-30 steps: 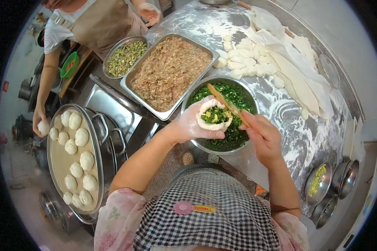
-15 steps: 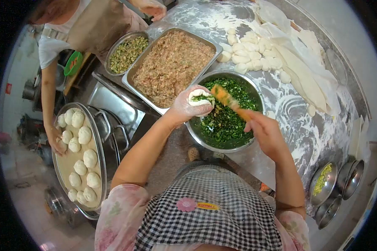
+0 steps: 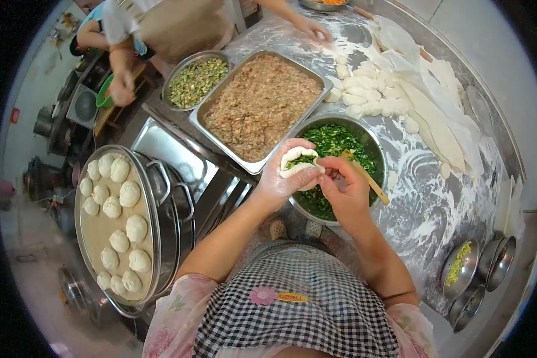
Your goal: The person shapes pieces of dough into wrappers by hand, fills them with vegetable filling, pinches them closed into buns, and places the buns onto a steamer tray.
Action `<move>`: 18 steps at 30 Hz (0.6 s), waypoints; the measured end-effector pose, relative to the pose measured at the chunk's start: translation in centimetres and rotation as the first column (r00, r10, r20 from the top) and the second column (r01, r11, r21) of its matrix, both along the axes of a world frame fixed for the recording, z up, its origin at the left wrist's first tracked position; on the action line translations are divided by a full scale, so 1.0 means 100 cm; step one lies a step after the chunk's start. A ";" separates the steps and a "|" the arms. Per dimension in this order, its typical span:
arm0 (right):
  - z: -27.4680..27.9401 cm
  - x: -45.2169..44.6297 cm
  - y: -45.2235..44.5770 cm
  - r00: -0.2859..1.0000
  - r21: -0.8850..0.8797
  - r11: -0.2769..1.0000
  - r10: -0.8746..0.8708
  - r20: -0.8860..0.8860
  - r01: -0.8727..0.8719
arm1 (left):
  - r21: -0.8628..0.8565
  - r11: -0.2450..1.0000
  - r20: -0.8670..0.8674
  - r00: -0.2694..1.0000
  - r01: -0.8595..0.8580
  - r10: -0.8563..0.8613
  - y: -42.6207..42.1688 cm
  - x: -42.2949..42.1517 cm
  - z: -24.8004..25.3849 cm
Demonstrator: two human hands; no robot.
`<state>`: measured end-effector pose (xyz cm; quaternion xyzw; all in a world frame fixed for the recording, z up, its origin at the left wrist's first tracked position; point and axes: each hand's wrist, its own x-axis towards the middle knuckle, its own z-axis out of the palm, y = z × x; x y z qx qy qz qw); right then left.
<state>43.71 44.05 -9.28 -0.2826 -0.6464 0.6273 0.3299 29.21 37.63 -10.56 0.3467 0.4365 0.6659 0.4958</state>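
Observation:
My left hand (image 3: 280, 182) cups a filled dough wrapper (image 3: 293, 156) over the near left side of a steel bowl, with green filling showing in its opening. The fingertips of my right hand (image 3: 347, 194) pinch the wrapper's right edge. Below both hands is the steel bowl (image 3: 380, 145), holding chopped greens (image 3: 333, 140). Just beyond my right hand a spatula (image 3: 373, 182) lies in the bowl, its wooden handle sticking out over the right rim; my hand hides part of it.
A tray of minced filling (image 3: 262, 101) and a bowl of diced vegetables (image 3: 197, 82) stand behind. Dough pieces (image 3: 364, 89) and a dough sheet (image 3: 432, 119) lie on the floured table (image 3: 417, 185). Left, buns fill a steamer (image 3: 152, 238). A co-worker's hand (image 3: 313, 28) reaches over the table.
My right hand has let go of the spatula, leaving it in the bowl, and now pinches the wrapper. The co-worker's arm has left the steamer, and their other hand reaches over the table.

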 end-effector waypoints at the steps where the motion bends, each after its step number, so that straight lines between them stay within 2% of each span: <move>1: 0.003 0.000 0.001 0.998 0.082 0.996 0.014 0.068 -0.020 | 0.022 1.000 -0.067 0.998 0.006 -0.005 -0.005 -0.005 0.000; 2: 0.006 -0.001 0.000 0.990 0.162 0.986 0.022 0.137 -0.045 | 0.044 0.999 -0.134 0.991 0.015 -0.008 -0.009 -0.009 0.000; 3: 0.012 -0.006 -0.003 0.996 0.117 0.992 0.028 0.080 -0.037 | 0.071 0.997 -0.090 0.995 0.044 -0.037 -0.014 -0.013 -0.003; 6: 0.027 -0.017 -0.012 0.992 -0.307 0.945 0.124 0.007 -0.116 | 0.206 0.978 -0.139 0.990 0.029 0.000 -0.025 -0.022 -0.003; 7: 0.031 -0.020 -0.017 0.989 -0.278 0.951 0.147 0.012 -0.138 | 0.168 0.986 -0.159 0.987 -0.005 0.032 -0.033 -0.024 0.000; 9: 0.028 -0.024 -0.021 0.962 0.042 0.972 0.224 0.153 -0.233 | 0.099 0.995 -0.271 0.963 0.015 0.013 -0.043 -0.031 0.002; 11: 0.036 -0.025 -0.022 0.900 0.311 0.881 0.233 0.368 -0.356 | 0.063 0.996 -0.342 0.939 0.068 -0.042 -0.055 -0.033 0.005; 14: 0.044 -0.028 -0.025 0.905 0.157 0.916 0.315 0.285 -0.368 | 0.122 0.988 -0.401 0.915 0.093 -0.037 -0.070 -0.032 0.015; 15: 0.049 -0.032 -0.029 0.922 0.109 0.928 0.329 0.202 -0.355 | 0.075 0.993 -0.422 0.905 0.092 -0.051 -0.074 -0.032 0.020; 16: 0.048 -0.033 -0.027 0.903 0.174 0.900 0.352 0.244 -0.398 | 0.029 0.996 -0.443 0.894 0.090 -0.068 -0.078 -0.031 0.025; 18: 0.043 -0.035 -0.024 0.860 0.293 0.823 0.393 0.325 -0.486 | 0.146 0.989 -0.561 0.825 0.021 0.066 -0.077 -0.027 0.020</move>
